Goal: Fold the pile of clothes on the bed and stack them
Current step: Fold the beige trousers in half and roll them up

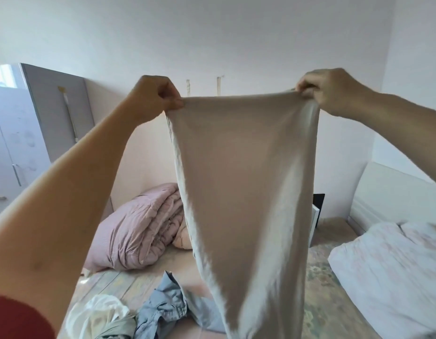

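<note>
Nearest you, the pile of clothes (138,316) lies on the bed (329,297), beside the lower end of the beige garment (244,192). The garment hangs lengthwise above the bed. Your left hand (154,94) pinches its upper left corner; your right hand (327,90) grips its upper right corner. Beyond the garment lies a pink quilt (143,226).

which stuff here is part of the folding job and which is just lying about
Job:
beige cloth garment, gripped by left hand and right hand
crumpled blue-grey garment
crumpled white garment

Lying about:
folded pink quilt
white pillow
grey wardrobe
</note>
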Motion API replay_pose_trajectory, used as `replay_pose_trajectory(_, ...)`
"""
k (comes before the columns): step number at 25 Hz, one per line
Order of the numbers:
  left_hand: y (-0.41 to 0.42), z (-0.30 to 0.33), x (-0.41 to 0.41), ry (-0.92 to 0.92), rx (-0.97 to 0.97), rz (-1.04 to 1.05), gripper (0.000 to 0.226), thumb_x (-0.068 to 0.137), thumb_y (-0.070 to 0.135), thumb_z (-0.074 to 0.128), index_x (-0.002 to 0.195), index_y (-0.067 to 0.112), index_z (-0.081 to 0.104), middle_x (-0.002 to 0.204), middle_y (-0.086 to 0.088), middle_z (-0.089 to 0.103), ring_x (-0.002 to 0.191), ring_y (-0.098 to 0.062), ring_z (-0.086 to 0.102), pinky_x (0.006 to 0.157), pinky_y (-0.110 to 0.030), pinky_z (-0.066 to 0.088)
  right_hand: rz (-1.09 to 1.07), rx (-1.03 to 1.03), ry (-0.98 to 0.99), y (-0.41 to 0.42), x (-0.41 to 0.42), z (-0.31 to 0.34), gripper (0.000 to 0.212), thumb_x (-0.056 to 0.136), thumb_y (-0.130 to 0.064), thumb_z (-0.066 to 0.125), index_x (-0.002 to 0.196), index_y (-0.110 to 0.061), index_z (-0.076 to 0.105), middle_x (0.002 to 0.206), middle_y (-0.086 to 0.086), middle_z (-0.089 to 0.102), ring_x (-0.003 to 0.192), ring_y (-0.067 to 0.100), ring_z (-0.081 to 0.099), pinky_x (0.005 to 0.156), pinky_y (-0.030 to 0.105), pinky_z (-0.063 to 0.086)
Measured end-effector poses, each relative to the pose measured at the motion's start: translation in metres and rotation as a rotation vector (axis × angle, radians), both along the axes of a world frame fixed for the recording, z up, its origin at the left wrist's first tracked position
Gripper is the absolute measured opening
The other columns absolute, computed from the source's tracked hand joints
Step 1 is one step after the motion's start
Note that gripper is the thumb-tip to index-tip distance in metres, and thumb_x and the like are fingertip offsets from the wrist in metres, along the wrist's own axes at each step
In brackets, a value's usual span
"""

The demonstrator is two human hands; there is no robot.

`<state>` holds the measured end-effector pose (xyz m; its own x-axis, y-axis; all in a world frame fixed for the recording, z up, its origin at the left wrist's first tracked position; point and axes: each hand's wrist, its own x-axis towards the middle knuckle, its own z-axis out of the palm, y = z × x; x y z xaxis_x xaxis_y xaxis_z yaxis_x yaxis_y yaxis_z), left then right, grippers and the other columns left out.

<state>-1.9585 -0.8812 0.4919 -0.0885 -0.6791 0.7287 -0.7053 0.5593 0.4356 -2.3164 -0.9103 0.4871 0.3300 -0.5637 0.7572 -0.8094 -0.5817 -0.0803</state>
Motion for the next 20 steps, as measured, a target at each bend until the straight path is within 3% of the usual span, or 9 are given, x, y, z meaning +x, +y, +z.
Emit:
replay_pose_trajectory(3,-0.010,-0.029,0.009,-0.170,0.059,0.054,0.041,0.074,-0.003,0.076,0.059,0.035,0.068,0.054,0.019,0.062,0.052,0.009,0.054,0.056,-0.005,0.040,0.039,0.071,0.099,-0.006,0.000,-0.040,0.014,0.087,0.006,0.058,0.092,-0.001,0.069,0.094,0.014,0.068,0.092,0.028,0.061,0.073,0.008,0.034)
replay_pose_trajectory(6,-0.018,-0.052,0.010,-0.015,0.132,0.045,0.021,0.074,-0.004,0.075,0.066,0.013,0.066,0.056,0.005,0.061,0.045,0.003,0.052,0.055,-0.013,0.043,0.052,0.209,-0.046,-0.008,0.001,-0.054,0.014,0.090,-0.002,0.058,0.091,-0.012,0.067,0.090,0.000,0.065,0.085,0.014,0.055,0.067,0.000,0.033)
replay_pose_trajectory(9,-0.022,-0.064,0.004,0.095,0.150,0.016,0.021,0.078,-0.008,0.070,0.067,0.009,0.062,0.062,-0.008,0.061,0.045,-0.001,0.056,0.056,-0.020,0.051,0.047,0.216,-0.100,-0.016,0.000,-0.057,0.013,0.089,-0.001,0.059,0.095,-0.009,0.069,0.092,0.001,0.065,0.091,0.014,0.056,0.068,-0.003,0.033)
replay_pose_trajectory(15,-0.030,-0.048,0.001,0.044,0.151,0.045,0.024,0.078,-0.005,0.072,0.067,0.010,0.059,0.066,-0.005,0.060,0.052,-0.008,0.062,0.061,-0.024,0.057,0.022,0.313,-0.106,-0.020,-0.002,-0.056,0.011,0.093,-0.006,0.057,0.096,-0.012,0.066,0.095,0.000,0.062,0.090,0.015,0.053,0.068,0.018,0.036)
replay_pose_trajectory(17,-0.028,-0.040,0.000,0.031,0.163,0.066,0.022,0.080,-0.002,0.072,0.068,0.011,0.059,0.072,-0.003,0.060,0.062,-0.017,0.063,0.063,-0.027,0.058,0.025,0.354,-0.091,-0.021,-0.005,-0.048,0.010,0.093,-0.008,0.056,0.094,-0.013,0.065,0.094,0.000,0.063,0.083,0.016,0.055,0.069,0.020,0.041)
replay_pose_trajectory(20,-0.027,-0.038,0.002,0.075,0.188,-0.003,0.020,0.082,-0.004,0.069,0.071,0.009,0.058,0.079,-0.004,0.056,0.065,-0.015,0.059,0.059,-0.020,0.057,0.063,0.432,-0.042,-0.020,-0.006,-0.035,0.008,0.091,-0.010,0.061,0.088,-0.014,0.066,0.088,0.000,0.065,0.074,0.012,0.058,0.070,0.022,0.043)
